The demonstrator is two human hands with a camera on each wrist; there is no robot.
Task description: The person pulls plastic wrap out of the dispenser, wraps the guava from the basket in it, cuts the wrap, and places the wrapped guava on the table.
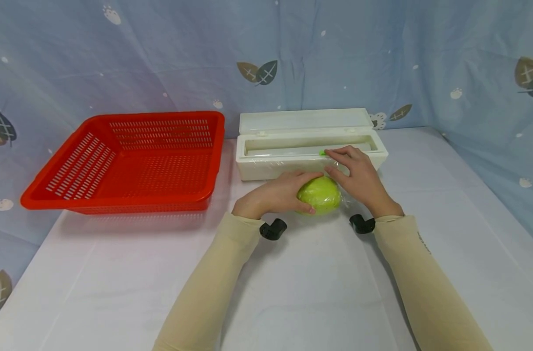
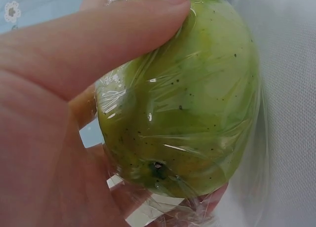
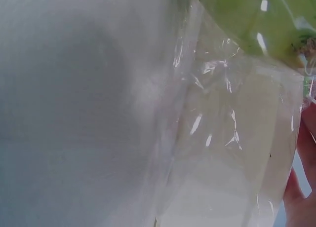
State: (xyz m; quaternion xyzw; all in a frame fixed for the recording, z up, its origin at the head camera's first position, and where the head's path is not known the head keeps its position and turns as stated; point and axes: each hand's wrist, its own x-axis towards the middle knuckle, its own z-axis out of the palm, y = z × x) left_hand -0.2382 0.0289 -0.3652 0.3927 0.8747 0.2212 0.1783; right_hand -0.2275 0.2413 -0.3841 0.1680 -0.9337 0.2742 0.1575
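A green mango point(image 1: 321, 196) in clear plastic wrap is in front of a white wrap dispenser box point(image 1: 266, 168). My left hand point(image 1: 277, 195) grips it from the left, thumb across its near side. The left wrist view shows dark specks on the mango point(image 2: 197, 103) under creased wrap. At the box's front rim, my right hand point(image 1: 358, 178) has its fingertips at a small green slide cutter point(image 1: 322, 152), its thumb lower and apart from them. Wrap point(image 3: 232, 118) stretches between the mango and the box in the right wrist view.
The dispenser's lid point(image 1: 303, 122) stands raised at the back, with a white roll point(image 1: 288, 151) inside. To the left is a red plastic basket point(image 1: 205, 195) on the white-covered table point(image 1: 310, 292). A blue patterned curtain point(image 1: 319, 63) hangs behind.
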